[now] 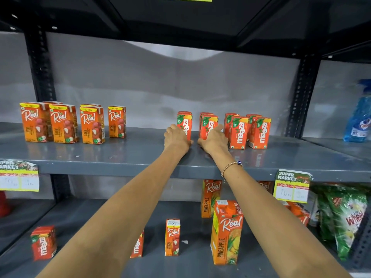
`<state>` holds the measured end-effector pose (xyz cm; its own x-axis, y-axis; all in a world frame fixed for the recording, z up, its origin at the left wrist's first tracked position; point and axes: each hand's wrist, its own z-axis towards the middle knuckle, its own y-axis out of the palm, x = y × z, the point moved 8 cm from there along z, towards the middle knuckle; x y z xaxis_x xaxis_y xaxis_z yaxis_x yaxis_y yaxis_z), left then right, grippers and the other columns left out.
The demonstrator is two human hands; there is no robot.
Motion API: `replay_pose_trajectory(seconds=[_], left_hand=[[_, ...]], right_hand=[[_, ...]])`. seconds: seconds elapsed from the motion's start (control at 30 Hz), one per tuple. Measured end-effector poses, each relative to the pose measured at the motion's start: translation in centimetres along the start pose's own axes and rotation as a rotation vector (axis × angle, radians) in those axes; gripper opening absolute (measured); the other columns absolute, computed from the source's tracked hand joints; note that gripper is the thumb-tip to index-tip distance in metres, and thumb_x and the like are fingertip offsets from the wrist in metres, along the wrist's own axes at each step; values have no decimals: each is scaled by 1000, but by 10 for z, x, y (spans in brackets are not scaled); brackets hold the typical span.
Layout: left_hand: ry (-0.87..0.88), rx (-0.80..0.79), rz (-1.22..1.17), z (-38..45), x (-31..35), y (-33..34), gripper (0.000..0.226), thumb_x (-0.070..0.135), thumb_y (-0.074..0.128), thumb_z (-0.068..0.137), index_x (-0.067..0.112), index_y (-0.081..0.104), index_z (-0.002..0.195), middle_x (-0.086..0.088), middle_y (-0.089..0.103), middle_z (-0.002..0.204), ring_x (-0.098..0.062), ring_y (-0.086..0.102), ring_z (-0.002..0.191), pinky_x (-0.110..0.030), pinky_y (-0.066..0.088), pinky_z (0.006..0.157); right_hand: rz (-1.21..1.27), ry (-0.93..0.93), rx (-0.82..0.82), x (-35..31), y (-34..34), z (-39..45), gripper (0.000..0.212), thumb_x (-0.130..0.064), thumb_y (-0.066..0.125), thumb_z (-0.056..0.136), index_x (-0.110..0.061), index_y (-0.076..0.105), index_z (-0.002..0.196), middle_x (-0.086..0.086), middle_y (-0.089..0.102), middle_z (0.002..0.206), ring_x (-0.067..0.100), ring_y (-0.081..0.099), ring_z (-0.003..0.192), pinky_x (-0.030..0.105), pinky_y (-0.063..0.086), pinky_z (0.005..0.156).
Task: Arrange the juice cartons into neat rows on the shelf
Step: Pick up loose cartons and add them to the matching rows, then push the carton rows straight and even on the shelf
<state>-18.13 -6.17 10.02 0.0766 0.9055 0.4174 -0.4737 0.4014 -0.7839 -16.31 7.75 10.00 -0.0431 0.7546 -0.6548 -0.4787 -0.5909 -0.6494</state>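
Small red Maaza cartons stand in short rows on the grey upper shelf (120, 157). My left hand (176, 138) is closed around the leftmost Maaza carton (185, 122). My right hand (213, 140) grips the second Maaza carton (209, 124), its index finger stretched along the carton's side. Two more Maaza rows (249, 133) stand just right of my right hand. Several orange Real Litchi cartons (64, 123) stand upright at the shelf's left end, in front-and-back pairs.
A wide gap of shelf lies between the Litchi and Maaza groups. A blue spray bottle (359, 121) stands far right. The lower shelf holds loose Maaza cartons (43, 242), a small Litchi carton (172, 236), tall Real Pineapple cartons (226, 231) and green detergent bags (345, 219).
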Motion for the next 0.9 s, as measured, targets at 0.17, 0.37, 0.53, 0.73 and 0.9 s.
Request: replay_pose_trajectory(seconds=[0.17,0.37,0.53,0.73,0.9], left_hand=[[-1,-2,-2,-2,0,-1,76,40,64,87,0,27,139,-16,40,133,-28,42,126,-35,38,104],[-7,-9,-8,-4,2,-2,74,39,63,88,-1,26,139,-17,39,135,-28,41,127,-35,36,107],[-34,-20,-42,-5,0,-1,75,38,65,87,-1,27,138,-17,40,135,-29,42,127,-35,37,105],[23,-66,104,-8,-4,-1,73,49,53,91,-1,31,139,-17,42,132,-30,42,125,-36,34,104],[117,-138,68,-31,-33,-27,57,45,52,92,-1,51,125,-17,53,124,-34,50,117,-36,40,95]], right_hand=[[25,9,-18,0,2,0,73,-24,69,84,-8,22,138,18,50,134,36,53,122,42,48,96],[15,8,-20,1,2,1,74,-24,68,84,-8,22,139,18,49,135,36,52,123,42,47,98],[3,-4,-16,0,2,1,69,-24,68,84,-7,25,136,18,49,135,37,51,124,42,46,98],[-66,-5,-86,1,-3,-8,70,-36,65,86,-1,30,135,18,51,131,34,53,121,41,45,99],[-206,-75,-26,-5,-10,-38,41,-32,53,94,-2,55,121,16,61,121,32,60,111,38,48,92]])
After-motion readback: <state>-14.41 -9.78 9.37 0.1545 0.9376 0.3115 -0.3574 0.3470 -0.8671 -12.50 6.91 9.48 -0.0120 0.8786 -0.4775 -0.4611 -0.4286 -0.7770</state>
